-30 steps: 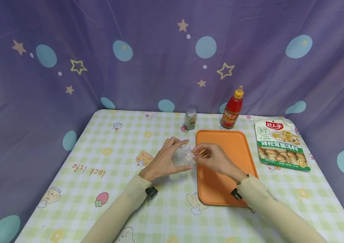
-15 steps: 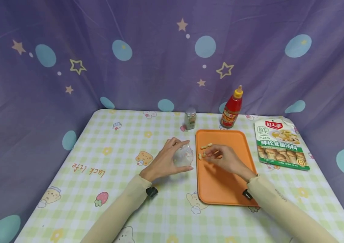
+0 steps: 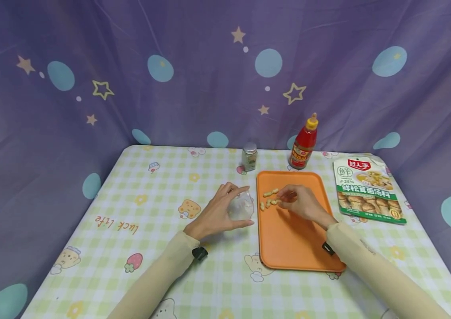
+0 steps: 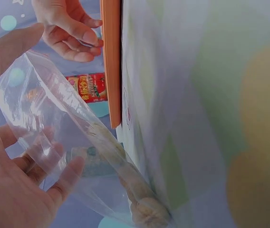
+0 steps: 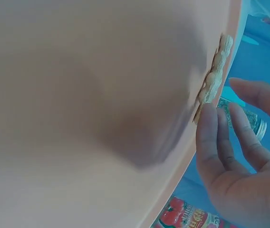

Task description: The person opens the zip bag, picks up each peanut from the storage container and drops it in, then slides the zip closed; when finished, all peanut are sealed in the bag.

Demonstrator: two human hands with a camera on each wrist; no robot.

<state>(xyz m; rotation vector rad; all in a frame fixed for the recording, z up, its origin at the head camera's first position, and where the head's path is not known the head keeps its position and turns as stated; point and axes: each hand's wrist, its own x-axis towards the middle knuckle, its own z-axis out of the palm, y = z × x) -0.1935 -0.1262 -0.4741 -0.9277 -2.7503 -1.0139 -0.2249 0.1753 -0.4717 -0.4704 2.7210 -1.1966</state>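
My left hand (image 3: 214, 216) holds a clear plastic bag (image 3: 240, 205) just left of the orange tray (image 3: 289, 243), thumb and fingers spread wide about its mouth. Through the film in the left wrist view, peanuts (image 4: 147, 211) show at the bag's bottom. Over the tray's upper part is my right hand (image 3: 303, 204), its fingers loosely bent and the thumb apart from them in the right wrist view. Nothing shows between them. Several peanuts in shells (image 3: 270, 193) lie near the tray's left edge, close to the right fingertips; a few line up in the right wrist view (image 5: 213, 83).
Behind the tray stand a small spice jar (image 3: 249, 157) with a silver cap and a red sauce bottle (image 3: 303, 148) with a yellow top. A green-and-white food pouch (image 3: 369, 188) lies to the right. A purple curtain (image 3: 209, 102) rises behind the checked tablecloth (image 3: 161, 266).
The right hand has moved right, from the bag's mouth to over the tray. Peanuts hidden before now show on the tray, with another by the fingertips. The left hand and bag barely moved.
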